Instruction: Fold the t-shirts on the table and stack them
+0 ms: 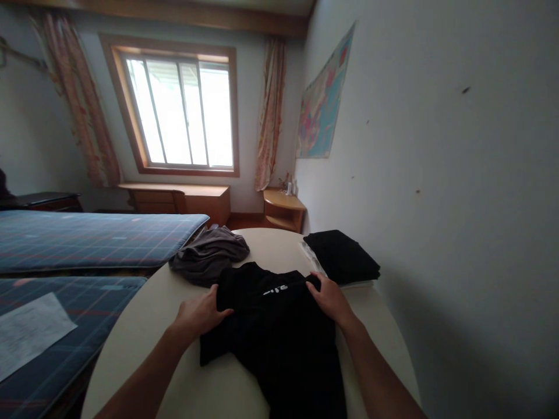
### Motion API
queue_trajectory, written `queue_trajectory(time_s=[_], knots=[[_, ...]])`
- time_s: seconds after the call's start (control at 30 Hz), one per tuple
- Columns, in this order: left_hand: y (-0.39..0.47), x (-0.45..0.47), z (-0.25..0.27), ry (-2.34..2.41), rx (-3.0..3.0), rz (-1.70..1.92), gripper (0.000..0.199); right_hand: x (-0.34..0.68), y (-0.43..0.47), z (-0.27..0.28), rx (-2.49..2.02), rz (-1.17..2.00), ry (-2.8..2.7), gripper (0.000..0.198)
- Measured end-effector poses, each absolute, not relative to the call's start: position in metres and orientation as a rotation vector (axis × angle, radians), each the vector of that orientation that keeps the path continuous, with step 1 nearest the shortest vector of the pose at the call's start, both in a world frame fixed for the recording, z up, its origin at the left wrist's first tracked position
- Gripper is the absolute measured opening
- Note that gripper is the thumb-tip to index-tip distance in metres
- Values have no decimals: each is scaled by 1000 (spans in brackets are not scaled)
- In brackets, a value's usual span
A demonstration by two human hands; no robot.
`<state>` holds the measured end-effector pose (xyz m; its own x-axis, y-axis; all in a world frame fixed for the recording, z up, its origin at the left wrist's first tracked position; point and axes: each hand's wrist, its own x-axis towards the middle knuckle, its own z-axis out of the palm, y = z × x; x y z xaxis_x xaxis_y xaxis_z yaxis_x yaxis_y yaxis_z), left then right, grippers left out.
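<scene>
A black T-shirt (283, 331) with a small white print near its upper part lies spread over the round white table (135, 331), its lower end running out of the bottom of the view. My left hand (203, 311) grips the shirt's left upper edge, thumb on top and fingers tucked behind the cloth. On the opposite side my right hand (329, 297) pinches the upper right edge near the shoulder. A sleeve hangs out below my left hand. The fingertips of both hands are partly hidden by fabric.
Behind the shirt, a crumpled grey garment (213, 253) sits at the table's far left. A stack of folded black cloth (340, 256) lies at the far right, close to the wall (458, 244). Mattresses (96, 238) with a paper sheet (32, 331) stand on the left.
</scene>
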<state>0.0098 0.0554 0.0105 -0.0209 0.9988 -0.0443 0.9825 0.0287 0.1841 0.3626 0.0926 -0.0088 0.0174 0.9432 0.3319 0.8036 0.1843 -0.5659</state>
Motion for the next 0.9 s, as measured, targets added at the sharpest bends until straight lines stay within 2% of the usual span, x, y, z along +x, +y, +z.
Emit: queue_trajectory(time_s=[0.13, 0.27, 0.37, 0.5, 0.6, 0.7, 0.9], knots=[[57, 8, 1, 1888, 2195, 302, 53, 361, 88, -7, -1523, 366, -1890, 52], [66, 4, -5, 1796, 2172, 474, 44, 364, 84, -3, -1423, 517, -2017, 26], [72, 3, 3, 1817, 2172, 710, 31, 365, 86, 0, -1436, 496, -1974, 22], [81, 2, 12, 1805, 2112, 1301, 39, 366, 92, -1, -1457, 305, -1772, 31], [87, 3, 6, 1675, 2011, 1501, 51, 368, 98, -7, -1474, 144, -1699, 41], [86, 7, -5, 1697, 2058, 1301, 65, 370, 101, -16, -1534, 87, -1768, 46], [68, 7, -3, 2180, 2032, 521, 92, 360, 90, -16, -1680, 40, -1934, 53]])
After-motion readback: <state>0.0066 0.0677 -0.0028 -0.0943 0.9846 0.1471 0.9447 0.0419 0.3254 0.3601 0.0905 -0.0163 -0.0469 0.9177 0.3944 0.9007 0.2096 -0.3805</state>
